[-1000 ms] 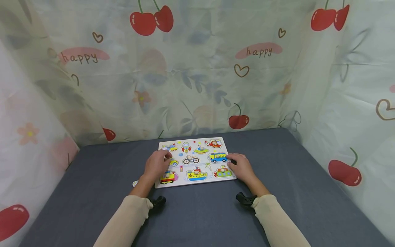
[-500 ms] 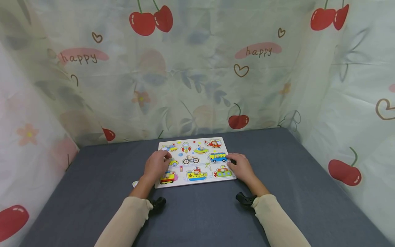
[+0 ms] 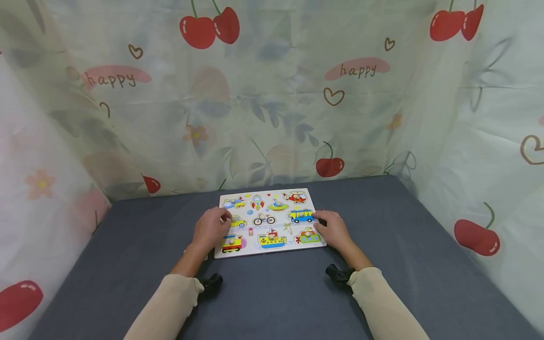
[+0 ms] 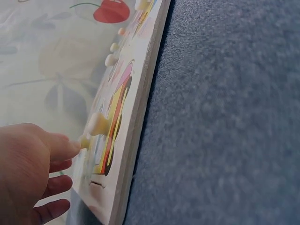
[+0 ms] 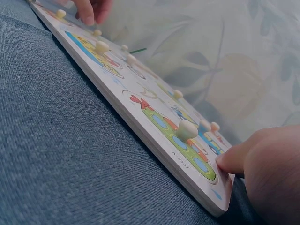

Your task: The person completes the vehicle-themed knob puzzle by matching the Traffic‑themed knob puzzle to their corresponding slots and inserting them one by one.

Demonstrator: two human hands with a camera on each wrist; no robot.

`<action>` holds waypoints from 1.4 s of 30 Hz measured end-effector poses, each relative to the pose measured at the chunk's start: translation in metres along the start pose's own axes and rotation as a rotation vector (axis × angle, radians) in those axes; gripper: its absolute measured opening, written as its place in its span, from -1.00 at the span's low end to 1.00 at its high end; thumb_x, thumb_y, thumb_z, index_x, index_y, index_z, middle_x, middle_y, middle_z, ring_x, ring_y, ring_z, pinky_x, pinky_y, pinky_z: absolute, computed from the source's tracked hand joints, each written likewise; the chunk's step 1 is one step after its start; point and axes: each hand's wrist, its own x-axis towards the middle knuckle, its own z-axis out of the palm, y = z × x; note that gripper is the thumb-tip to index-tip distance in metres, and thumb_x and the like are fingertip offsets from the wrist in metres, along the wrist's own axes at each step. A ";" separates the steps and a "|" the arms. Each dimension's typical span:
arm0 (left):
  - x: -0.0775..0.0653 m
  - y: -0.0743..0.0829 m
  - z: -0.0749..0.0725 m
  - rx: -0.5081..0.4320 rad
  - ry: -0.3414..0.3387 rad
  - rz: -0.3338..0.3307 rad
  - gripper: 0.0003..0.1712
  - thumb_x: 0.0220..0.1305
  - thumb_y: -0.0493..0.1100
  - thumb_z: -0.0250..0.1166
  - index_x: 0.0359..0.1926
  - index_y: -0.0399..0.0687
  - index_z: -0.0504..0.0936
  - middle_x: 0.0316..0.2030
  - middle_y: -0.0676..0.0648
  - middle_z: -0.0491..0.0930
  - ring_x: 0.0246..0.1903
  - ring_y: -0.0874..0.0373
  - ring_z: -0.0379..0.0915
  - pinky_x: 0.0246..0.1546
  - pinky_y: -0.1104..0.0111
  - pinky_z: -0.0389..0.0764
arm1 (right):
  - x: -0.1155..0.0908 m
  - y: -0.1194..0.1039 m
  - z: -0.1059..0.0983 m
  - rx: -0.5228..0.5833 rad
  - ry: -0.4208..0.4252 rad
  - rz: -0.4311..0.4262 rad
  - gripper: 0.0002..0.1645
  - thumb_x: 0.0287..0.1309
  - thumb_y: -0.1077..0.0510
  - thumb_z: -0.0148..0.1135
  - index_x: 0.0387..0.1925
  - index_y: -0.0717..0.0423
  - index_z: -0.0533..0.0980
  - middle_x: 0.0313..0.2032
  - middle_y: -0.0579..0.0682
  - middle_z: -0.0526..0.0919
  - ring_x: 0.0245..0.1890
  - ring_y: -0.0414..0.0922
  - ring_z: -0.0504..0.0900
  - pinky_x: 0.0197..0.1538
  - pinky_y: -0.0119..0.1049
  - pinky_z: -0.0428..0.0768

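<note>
A wooden peg puzzle board (image 3: 250, 230) with vehicle pieces lies flat on the table. My left hand (image 3: 210, 229) is at its left edge, fingers loosely bent beside the yellow car piece (image 3: 238, 222). In the left wrist view the thumb tip is close to a small knob (image 4: 84, 142) behind the train piece (image 4: 117, 122); whether they touch I cannot tell. My right hand (image 3: 334, 230) rests at the right edge by the bus piece (image 3: 301, 216). In the right wrist view its thumb (image 5: 229, 161) lies on the board near the submarine piece (image 5: 157, 121); its other fingers are hidden.
A small pale object (image 3: 186, 251) lies by the left wrist, mostly hidden under the forearm. Dark grey cloth (image 3: 272, 297) covers the table. Patterned curtains (image 3: 272, 94) stand behind and on both sides.
My left hand has shifted a little to the left, showing more of the car piece and covering more of the pale object. The right hand and the board stay as they were.
</note>
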 end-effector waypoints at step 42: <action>-0.049 -0.033 -0.034 0.132 -0.105 -0.006 -0.84 0.16 -0.05 0.41 -0.37 0.00 0.65 -0.56 0.05 0.45 -0.53 0.14 0.33 -0.51 0.26 0.36 | -0.001 -0.001 0.000 -0.008 0.011 -0.012 -0.56 0.29 0.17 0.22 0.18 0.19 0.54 0.22 0.13 0.50 0.33 0.13 0.25 0.32 0.11 0.19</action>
